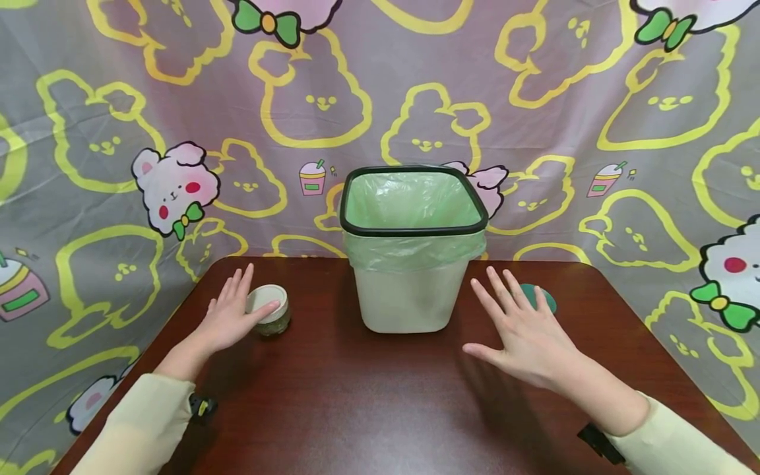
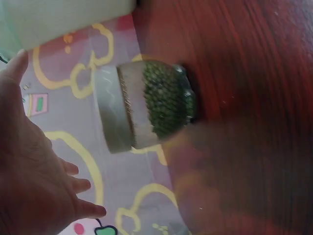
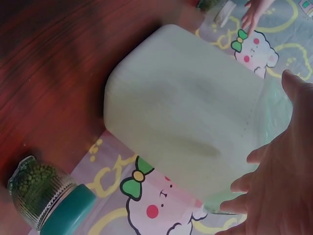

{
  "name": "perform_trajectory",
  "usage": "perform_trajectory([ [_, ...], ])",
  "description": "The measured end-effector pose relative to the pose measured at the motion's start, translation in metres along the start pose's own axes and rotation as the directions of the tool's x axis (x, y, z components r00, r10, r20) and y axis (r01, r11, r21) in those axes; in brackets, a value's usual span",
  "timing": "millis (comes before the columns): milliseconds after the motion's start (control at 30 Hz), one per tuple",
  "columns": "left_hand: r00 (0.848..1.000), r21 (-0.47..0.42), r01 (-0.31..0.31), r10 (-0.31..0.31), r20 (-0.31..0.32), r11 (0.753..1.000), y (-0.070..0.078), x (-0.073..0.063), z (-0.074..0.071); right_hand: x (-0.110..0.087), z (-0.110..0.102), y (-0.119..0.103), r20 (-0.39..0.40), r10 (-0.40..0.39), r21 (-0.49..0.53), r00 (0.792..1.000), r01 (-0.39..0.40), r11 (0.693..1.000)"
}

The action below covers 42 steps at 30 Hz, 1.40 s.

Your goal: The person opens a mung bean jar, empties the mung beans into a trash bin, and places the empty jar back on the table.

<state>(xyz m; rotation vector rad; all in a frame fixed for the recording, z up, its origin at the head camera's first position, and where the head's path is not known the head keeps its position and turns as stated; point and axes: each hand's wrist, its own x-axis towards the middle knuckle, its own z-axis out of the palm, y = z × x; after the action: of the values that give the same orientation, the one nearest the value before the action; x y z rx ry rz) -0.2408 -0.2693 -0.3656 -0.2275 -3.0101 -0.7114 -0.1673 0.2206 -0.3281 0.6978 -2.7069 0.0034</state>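
Observation:
My left hand [image 1: 228, 316] is spread beside a glass jar [image 2: 164, 100] with a cream lid [image 2: 112, 107], its thumb overlapping the lid in the head view. Small green beans or pellets fill part of this jar. On the other side, my right hand [image 1: 528, 340] has its fingers fanned out and holds nothing. Beyond its fingers stands a second jar [image 3: 39, 191] with a teal lid [image 3: 68, 210], mostly hidden by the hand in the head view; it too contains green pellets. Between the hands stands a cream trash bin [image 1: 410, 300], upright.
The bin has a black rim [image 1: 415, 231] and a pale green plastic liner [image 1: 410, 251] folded over its edge. All of it stands on a dark red-brown wooden table [image 1: 356, 402]. A grey curtain [image 1: 380, 79] with yellow cartoon outlines hangs behind and at both sides.

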Motion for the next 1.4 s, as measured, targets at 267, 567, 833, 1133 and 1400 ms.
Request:
perform_trajectory([
  [267, 1.0, -0.104, -0.011, 0.008, -0.03, 0.994, -0.017, 0.006, 0.007, -0.001, 0.003, -0.006, 0.024, -0.018, 0.011, 1.0, 0.018, 1.0],
  [567, 1.0, -0.259, 0.0, -0.005, -0.019, 0.966, -0.037, 0.01, 0.018, 0.001, 0.007, -0.011, 0.03, -0.035, 0.002, 0.999, 0.035, 0.999],
  [833, 0.995, -0.35, 0.08, -0.053, 0.086, 0.933, -0.051, 0.012, 0.032, 0.001, 0.013, -0.018, 0.019, -0.065, 0.006, 0.998, 0.065, 0.998],
  [1133, 0.993, -0.519, 0.093, -0.04, 0.113, 0.85, -0.059, 0.014, 0.042, 0.003, 0.016, -0.022, 0.005, -0.088, 0.015, 0.996, 0.088, 0.996],
  [1400, 0.997, -0.568, 0.06, -0.022, 0.074, 0.821, -0.059, 0.017, 0.052, 0.006, 0.019, -0.028, 0.011, -0.122, 0.028, 0.993, 0.121, 0.992],
])
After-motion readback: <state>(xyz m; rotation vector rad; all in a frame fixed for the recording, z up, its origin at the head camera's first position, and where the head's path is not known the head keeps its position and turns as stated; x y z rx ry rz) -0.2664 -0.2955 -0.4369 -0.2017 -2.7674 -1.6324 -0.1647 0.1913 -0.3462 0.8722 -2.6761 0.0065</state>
